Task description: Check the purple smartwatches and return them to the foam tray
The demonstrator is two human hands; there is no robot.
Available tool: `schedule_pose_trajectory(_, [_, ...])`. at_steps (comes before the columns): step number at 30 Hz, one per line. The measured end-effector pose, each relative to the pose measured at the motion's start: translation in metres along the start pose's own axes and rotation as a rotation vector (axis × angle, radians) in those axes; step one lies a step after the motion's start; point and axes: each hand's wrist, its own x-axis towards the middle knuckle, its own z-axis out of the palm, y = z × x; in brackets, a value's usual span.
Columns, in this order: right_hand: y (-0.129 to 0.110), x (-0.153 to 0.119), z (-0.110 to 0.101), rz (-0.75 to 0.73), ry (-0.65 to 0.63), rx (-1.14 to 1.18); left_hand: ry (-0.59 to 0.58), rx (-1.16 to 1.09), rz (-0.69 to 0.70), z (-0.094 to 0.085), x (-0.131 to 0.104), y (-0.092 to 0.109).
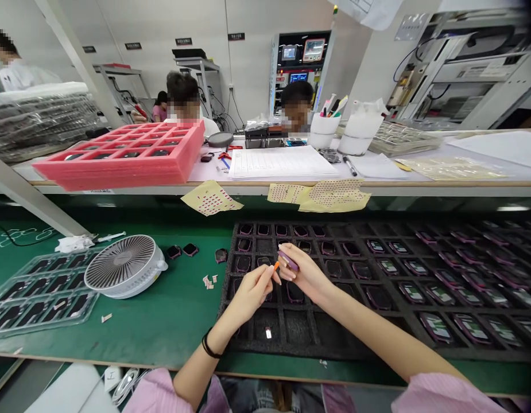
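Above the black foam tray (pixel 296 327), my right hand (pixel 310 272) grips a small purple watch case (pixel 289 260), tilted on edge. My left hand (pixel 252 292) pinches a small orange piece (pixel 276 265) against the side of the case; whether it is a strip or a tool tip I cannot tell. Dark watch cases sit in many compartments of the tray, among them one with a purple rim (pixel 294 292) below my right hand. A small white tab (pixel 268 332) lies in a front compartment.
To the left stands a round white fan (pixel 124 267) beside a clear plastic tray (pixel 45 287) of black parts. Loose watch cases (pixel 190 249) and small pale tabs (pixel 210 281) lie on the green mat. A shelf edge (pixel 162 188) with a pink foam tray (pixel 131 172) spans the back; people sit beyond.
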Motion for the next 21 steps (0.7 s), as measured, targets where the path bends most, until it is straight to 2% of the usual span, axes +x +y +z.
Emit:
schedule_pose_trajectory(4, [0.001, -0.004, 0.011, -0.007, 0.003, -0.003, 0.007, -0.027, 0.009, 0.001, 0.0, -0.002])
schedule_pose_trajectory(14, [0.004, -0.002, 0.019, -0.014, 0.018, 0.027, 0.045, -0.048, 0.033, -0.003, -0.002, 0.002])
schedule_pose_trajectory(21, [0.001, -0.006, 0.021, -0.089, 0.062, -0.101, 0.026, -0.003, 0.047, -0.006, -0.002, 0.006])
